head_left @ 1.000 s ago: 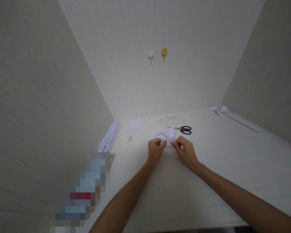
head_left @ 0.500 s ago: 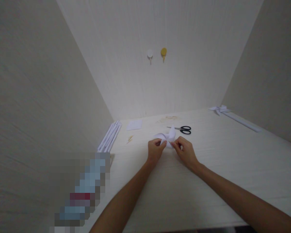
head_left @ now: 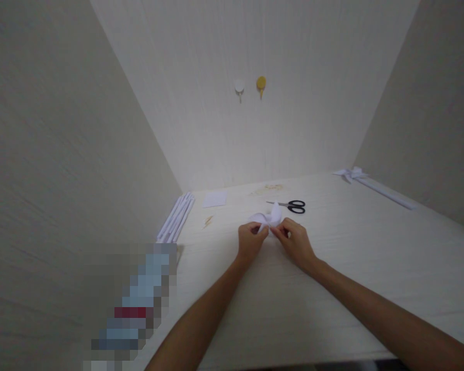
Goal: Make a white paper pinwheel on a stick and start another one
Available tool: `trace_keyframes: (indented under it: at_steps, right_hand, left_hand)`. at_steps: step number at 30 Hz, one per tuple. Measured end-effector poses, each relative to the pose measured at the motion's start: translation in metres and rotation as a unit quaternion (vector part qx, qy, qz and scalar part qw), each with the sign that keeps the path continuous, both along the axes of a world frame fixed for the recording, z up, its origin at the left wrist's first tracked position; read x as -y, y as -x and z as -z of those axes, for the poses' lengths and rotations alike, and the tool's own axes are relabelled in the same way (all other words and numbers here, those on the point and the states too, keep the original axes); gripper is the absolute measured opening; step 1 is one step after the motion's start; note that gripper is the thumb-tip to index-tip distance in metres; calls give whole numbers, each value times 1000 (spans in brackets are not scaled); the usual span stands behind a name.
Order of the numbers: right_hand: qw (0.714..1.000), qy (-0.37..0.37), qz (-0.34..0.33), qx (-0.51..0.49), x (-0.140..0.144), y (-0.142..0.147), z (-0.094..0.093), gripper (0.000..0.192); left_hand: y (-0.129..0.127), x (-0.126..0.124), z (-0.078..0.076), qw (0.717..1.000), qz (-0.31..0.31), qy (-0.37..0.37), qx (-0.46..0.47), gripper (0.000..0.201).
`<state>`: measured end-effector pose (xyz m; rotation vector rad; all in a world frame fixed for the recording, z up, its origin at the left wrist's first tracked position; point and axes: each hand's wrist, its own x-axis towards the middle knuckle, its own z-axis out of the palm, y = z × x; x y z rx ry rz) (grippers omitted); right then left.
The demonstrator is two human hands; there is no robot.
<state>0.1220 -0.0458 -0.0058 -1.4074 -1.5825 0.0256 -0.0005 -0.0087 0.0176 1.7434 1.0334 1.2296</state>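
Note:
A white paper pinwheel (head_left: pixel 275 214) with curled blades is between my two hands, just above the table. My left hand (head_left: pixel 251 241) is closed on its left side, thumb and fingers pinching the paper near the middle. From the right, my right hand (head_left: pixel 296 241) pinches at the pinwheel's near side, its fingertips close to the left thumb. Whether something thin is also in that pinch is too small to tell. Just behind the pinwheel lie scissors (head_left: pixel 296 206) with black handles, blades pointing left.
Rolled white paper sticks (head_left: pixel 177 217) lie by the left wall, with a blurred-out item (head_left: pixel 139 293) nearer. A white paper square (head_left: pixel 215 199) and thin wooden picks (head_left: pixel 208 221) are at the back left. A finished pinwheel (head_left: pixel 351 174) on a paper stick rests at the back right.
My left hand has shifted slightly right, nearer my right hand. The near blade of the pinwheel is drawn in toward the middle, and the fingertips almost meet.

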Motion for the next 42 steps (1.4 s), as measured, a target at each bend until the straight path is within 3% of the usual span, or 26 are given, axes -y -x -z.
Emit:
trace_keyframes:
  at_steps: [9,17,42]
  right_hand:
    - [1000,-12,-17,-20,3,1,-4,19]
    - [998,-28,-48,-18,7,2,-8,15]
    - [1000,-17,-18,10,6,5,-6,18]
  left_hand:
    - [1,-5,1,998,-45,17,28,27]
    - [-1,-2,3,1000,-23,2,17,24]
    - [-3,0,6,998,-36,-37,-34,18]
